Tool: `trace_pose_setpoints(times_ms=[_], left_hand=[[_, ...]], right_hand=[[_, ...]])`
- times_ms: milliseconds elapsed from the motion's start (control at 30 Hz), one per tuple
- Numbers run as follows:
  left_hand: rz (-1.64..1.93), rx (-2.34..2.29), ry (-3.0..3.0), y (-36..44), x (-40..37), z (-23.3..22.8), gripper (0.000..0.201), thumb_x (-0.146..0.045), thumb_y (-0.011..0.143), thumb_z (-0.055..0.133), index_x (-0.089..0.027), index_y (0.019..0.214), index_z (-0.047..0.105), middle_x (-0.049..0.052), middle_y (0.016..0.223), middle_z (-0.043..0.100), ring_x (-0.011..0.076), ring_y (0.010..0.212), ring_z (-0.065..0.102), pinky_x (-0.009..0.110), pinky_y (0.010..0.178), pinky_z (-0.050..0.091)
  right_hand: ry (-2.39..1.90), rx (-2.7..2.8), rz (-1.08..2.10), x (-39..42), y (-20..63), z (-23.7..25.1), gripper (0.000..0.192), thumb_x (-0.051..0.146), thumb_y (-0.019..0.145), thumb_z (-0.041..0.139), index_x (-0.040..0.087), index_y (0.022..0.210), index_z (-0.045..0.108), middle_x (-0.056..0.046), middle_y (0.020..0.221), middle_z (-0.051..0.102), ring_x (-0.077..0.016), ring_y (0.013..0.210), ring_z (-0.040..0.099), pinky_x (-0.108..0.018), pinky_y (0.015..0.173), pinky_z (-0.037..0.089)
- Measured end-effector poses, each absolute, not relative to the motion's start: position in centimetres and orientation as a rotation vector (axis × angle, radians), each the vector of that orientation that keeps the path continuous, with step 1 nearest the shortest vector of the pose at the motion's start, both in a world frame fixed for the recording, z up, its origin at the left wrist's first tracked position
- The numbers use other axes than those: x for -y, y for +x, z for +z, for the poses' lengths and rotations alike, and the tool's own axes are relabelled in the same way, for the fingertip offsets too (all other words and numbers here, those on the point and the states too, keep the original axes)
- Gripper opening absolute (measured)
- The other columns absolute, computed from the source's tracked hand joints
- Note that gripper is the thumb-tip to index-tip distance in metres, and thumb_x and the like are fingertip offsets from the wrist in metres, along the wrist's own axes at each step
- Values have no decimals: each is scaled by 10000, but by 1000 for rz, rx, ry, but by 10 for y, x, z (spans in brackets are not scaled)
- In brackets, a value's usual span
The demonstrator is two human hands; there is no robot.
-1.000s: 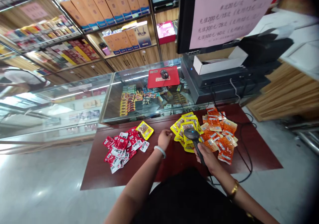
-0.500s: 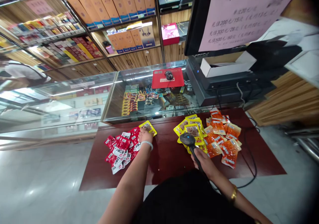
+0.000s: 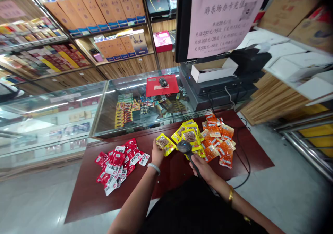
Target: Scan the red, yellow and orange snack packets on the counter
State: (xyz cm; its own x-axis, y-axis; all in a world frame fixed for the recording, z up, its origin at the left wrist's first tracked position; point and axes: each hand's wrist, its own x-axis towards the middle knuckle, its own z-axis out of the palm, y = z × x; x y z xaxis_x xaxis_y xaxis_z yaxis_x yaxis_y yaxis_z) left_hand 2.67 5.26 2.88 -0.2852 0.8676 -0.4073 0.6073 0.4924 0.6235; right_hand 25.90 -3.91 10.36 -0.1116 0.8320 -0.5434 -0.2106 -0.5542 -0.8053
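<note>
My left hand [image 3: 158,153] grips the lower left edge of a yellow snack packet [image 3: 166,144], its fingertips partly out of sight. The packet is just left of a pile of yellow packets [image 3: 191,133]. In my right hand [image 3: 204,168] is a black barcode scanner [image 3: 185,146], fingers wrapped round its handle, its head over the front of that yellow pile. Orange packets [image 3: 225,152] lie spread to the right of the yellow ones. At the left, red and white packets [image 3: 117,159] form another heap on the dark red tabletop [image 3: 88,189].
Behind the tabletop stands a glass display counter [image 3: 104,123] with a red mouse pad [image 3: 153,86] and a computer mouse [image 3: 163,82] on it. A monitor [image 3: 182,29] bears a pink price sheet. The black cable [image 3: 248,171] loops along the right side.
My left hand has moved right with the yellow packet, away from the red heap and up to the yellow pile. The scanner stays over the yellow pile. The view has turned somewhat to the right.
</note>
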Motion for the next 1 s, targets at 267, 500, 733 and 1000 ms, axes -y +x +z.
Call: trace_pose_setpoints(times_ms=[267, 500, 733, 1000], left_hand=[[570, -1622, 1309, 83, -30, 55, 961, -169, 761, 676, -245, 1551, 134, 9, 955, 713, 162, 836, 672, 248, 760, 517], [445, -1575, 1427, 119, -35, 62, 927, -202, 754, 695, -250, 1535, 200, 27, 1025, 724, 174, 851, 668, 248, 758, 487], [381, -1543, 1511, 159, -50, 58, 957, -186, 759, 686, -238, 1550, 150, 10, 934, 704, 155, 781, 649, 228, 739, 448], [244, -1620, 1635, 189, -66, 61, 963, -207, 744, 669, -180, 1554, 151, 109, 1041, 701, 223, 890, 666, 273, 789, 435]], right_hand=[[-1378, 692, 1686, 36, 286, 122, 525, 726, 763, 577, 214, 739, 467, 59, 617, 517, -60, 411, 424, -201, 401, 330], [-1358, 530, 1695, 46, 308, 123, 533, 711, 733, 637, 218, 739, 435, 86, 569, 466, -42, 391, 393, -175, 391, 299], [-1403, 489, 1642, 61, 327, 111, 553, 743, 712, 622, 219, 743, 448, 81, 562, 480, -49, 369, 385, -195, 372, 291], [-1400, 527, 1645, 55, 345, 109, 544, 751, 728, 599, 223, 733, 469, 83, 548, 449, -62, 374, 387, -209, 374, 296]])
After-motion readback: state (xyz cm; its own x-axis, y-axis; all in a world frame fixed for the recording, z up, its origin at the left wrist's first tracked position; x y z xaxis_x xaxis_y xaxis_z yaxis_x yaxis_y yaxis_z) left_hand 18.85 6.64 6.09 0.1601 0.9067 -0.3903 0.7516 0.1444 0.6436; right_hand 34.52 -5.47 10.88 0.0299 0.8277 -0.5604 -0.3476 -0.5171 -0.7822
